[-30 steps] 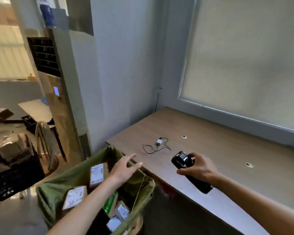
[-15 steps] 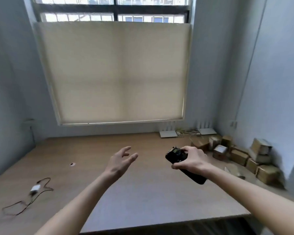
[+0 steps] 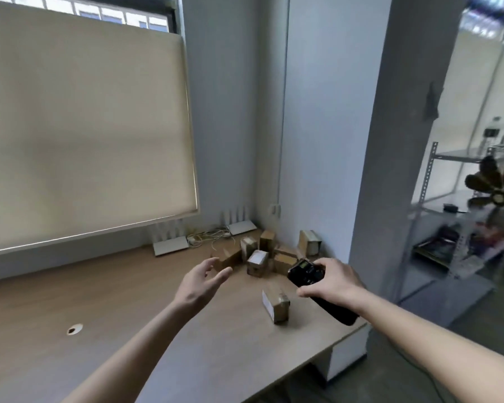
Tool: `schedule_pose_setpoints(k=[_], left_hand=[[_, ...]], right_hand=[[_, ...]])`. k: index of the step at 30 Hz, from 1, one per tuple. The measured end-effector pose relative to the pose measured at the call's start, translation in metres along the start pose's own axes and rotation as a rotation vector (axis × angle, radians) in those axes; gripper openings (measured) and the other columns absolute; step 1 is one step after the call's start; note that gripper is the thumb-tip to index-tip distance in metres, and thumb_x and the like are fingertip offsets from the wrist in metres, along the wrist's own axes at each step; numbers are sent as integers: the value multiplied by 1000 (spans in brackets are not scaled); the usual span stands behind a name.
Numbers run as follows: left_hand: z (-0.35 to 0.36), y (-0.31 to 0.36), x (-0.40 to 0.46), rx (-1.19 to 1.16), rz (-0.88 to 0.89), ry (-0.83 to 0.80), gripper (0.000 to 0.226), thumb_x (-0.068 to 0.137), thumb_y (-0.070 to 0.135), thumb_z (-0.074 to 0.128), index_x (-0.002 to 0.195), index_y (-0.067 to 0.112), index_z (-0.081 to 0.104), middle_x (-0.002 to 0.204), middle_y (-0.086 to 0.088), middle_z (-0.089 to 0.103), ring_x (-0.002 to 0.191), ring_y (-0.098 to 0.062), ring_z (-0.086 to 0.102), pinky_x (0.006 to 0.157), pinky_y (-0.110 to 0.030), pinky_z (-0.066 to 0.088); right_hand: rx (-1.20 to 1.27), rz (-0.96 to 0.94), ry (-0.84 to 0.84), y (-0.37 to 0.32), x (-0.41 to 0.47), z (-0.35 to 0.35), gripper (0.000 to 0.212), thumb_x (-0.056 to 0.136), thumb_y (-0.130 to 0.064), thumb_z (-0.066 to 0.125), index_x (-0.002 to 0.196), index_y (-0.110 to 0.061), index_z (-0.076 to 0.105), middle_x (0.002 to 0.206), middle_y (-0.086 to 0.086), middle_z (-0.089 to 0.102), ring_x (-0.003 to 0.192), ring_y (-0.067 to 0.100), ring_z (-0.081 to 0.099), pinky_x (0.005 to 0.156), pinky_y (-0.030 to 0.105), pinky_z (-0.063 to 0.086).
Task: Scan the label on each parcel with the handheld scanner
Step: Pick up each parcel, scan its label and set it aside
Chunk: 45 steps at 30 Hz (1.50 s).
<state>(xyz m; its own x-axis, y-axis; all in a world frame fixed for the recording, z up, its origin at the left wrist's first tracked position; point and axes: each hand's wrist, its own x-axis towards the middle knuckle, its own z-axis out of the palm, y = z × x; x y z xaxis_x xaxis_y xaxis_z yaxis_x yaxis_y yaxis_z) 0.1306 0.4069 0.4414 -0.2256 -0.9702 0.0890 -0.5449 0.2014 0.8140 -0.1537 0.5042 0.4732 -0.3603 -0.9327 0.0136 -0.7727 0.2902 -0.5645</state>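
Note:
My right hand (image 3: 333, 283) grips a black handheld scanner (image 3: 306, 274) above the right end of the wooden desk (image 3: 128, 301), its small screen facing up. My left hand (image 3: 200, 282) hovers over the desk with fingers spread and holds nothing. Several small cardboard parcels (image 3: 258, 261) are heaped in the far right corner of the desk. One more parcel (image 3: 275, 305) with a white label on its side stands alone nearer the front edge, below and between my hands.
Two white routers (image 3: 170, 245) and a tangle of cables (image 3: 207, 237) lie along the wall under the window blind (image 3: 85, 126). A grey pillar (image 3: 390, 170) stands right of the desk, with metal shelving (image 3: 448, 228) behind glass. A cable hole (image 3: 74, 329) marks the desk's left part.
My view has swung from the green sack of parcels on the left, across the desk, to the right corner with the parcel heap. Both hands kept their poses, the scanner still held.

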Motion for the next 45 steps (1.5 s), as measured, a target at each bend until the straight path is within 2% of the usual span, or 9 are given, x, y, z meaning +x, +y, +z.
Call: schedule_pose_setpoints(k=[4,10,13,17,24,29,33,39,45], left_hand=[[41,4,48,-7,-7,-35,62,92,53,64,142,19,54,132,-9,63,121,-24,59,106,-41,47],[103,-23,133,5,-49,-132,69,91,57,62,146,18,49,138,-9,59,124,-24,57,107,-44,47],[131,-41,178,14,-71,-177,70,91,57,61,148,18,46,142,-9,56,127,-23,54,107,-43,47],[177,-78,251,58,-107,-200,68,93,56,60,147,19,47,145,-6,54,131,-21,51,107,-41,46],[259,-155,348,129,-202,-341,65,95,55,57,148,21,46,151,-3,47,137,-21,45,113,-43,40],[318,-208,396,287,-188,-423,63,96,55,54,148,21,47,158,-2,39,146,-20,34,118,-37,28],[366,-226,430,283,-232,-456,65,97,52,55,151,20,40,159,-2,37,145,-21,34,117,-39,29],[406,-241,458,261,-310,-514,67,98,50,54,155,21,35,156,-4,42,141,-23,41,115,-38,36],[403,-240,461,299,-421,-493,58,100,50,48,149,20,46,139,-9,51,128,-28,51,109,-39,42]], right_hand=[[-19,103,30,37,35,0,85,60,-58,91,136,-32,63,127,0,70,110,23,65,84,30,54],[-22,221,-3,74,116,28,93,57,-62,91,140,-32,59,135,-1,67,120,24,64,88,31,52],[-31,267,-44,87,162,51,92,58,-64,90,139,-32,60,133,0,67,118,25,64,83,30,50],[-10,347,-117,106,234,94,87,58,-66,89,133,-32,61,128,0,67,114,24,63,91,35,55],[106,543,-240,159,323,196,81,56,-64,90,124,-29,61,119,-1,68,106,22,64,88,34,56],[220,671,-361,204,360,265,77,57,-61,91,121,-26,65,115,-2,70,104,21,65,83,31,54],[397,789,-437,232,394,304,78,59,-59,92,120,-21,61,116,2,69,105,23,66,92,38,58],[639,921,-524,255,427,333,76,64,-53,93,124,-16,63,111,6,72,99,23,69,79,34,58],[735,881,-542,260,443,325,62,66,-50,94,112,-18,71,97,2,79,90,19,75,65,28,55]])
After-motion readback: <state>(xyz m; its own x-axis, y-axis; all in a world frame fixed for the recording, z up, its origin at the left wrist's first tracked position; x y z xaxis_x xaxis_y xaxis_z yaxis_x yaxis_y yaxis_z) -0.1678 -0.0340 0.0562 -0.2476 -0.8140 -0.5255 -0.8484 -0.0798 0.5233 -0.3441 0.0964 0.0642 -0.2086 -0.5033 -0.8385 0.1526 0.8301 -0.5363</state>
